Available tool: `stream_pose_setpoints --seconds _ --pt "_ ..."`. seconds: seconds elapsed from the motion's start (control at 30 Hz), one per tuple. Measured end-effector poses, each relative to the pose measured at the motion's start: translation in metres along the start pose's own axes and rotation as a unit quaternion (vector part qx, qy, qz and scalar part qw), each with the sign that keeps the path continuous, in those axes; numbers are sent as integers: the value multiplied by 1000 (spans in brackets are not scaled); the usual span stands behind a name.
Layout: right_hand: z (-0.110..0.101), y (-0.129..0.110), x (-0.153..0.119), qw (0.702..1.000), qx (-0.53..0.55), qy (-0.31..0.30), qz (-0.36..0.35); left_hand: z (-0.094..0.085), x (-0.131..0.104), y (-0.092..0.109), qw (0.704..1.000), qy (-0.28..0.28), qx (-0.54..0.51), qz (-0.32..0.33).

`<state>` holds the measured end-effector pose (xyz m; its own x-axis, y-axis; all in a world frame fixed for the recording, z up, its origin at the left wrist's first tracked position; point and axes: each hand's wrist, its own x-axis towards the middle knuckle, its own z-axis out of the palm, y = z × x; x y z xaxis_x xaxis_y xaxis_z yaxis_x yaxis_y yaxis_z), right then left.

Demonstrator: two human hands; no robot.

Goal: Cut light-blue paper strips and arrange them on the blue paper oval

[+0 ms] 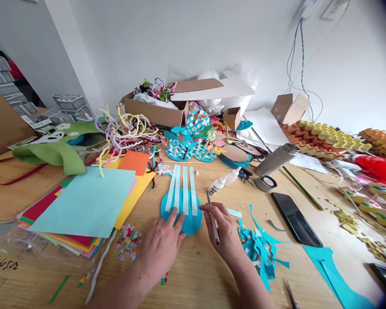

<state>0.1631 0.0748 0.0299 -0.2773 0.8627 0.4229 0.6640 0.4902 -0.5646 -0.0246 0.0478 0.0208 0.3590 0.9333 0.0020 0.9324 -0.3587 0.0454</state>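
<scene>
A blue rounded paper shape (pixel 188 225) lies on the wooden table in the middle. Several pale blue strips (pixel 185 197) run side by side over it and stick out past its far edge. My left hand (pixel 164 238) rests with spread fingers on the near left part of the shape, fingertips at the lower ends of the strips. Between the fingers of my right hand (pixel 223 229) is a grey pen (pixel 212 221), held just right of the shape. A short pale strip (pixel 234 213) lies beyond my right hand.
Coloured paper sheets (pixel 86 201) are stacked at left, with small confetti (pixel 128 240) beside them. Glue bottles (pixel 217 185), blue scraps (pixel 262 249), a phone (pixel 296 219) and a grey flask (pixel 275 159) stand or lie at right. Scissors (pixel 291 295) lie at the near edge.
</scene>
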Motion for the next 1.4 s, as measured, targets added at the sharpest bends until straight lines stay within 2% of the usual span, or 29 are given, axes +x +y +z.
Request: stream_pose_setpoints --seconds 0.27,0.43,0.87,1.13,1.4 --pt "9 -1 -1 993 -24 -86 -76 -3 -2 2 1000 8 -13 -7" --pt "9 -6 1 989 -44 -117 -84 -2 -1 3 1000 5 -13 -9" --pt "11 -9 2 987 -70 -106 -99 0 -2 3 1000 15 -11 -10" --pt "12 -6 0 987 -58 -126 -85 2 -2 3 1000 18 -13 -8" --pt "11 -7 1 987 -47 -127 -82 -4 -1 3 1000 2 -13 -9"
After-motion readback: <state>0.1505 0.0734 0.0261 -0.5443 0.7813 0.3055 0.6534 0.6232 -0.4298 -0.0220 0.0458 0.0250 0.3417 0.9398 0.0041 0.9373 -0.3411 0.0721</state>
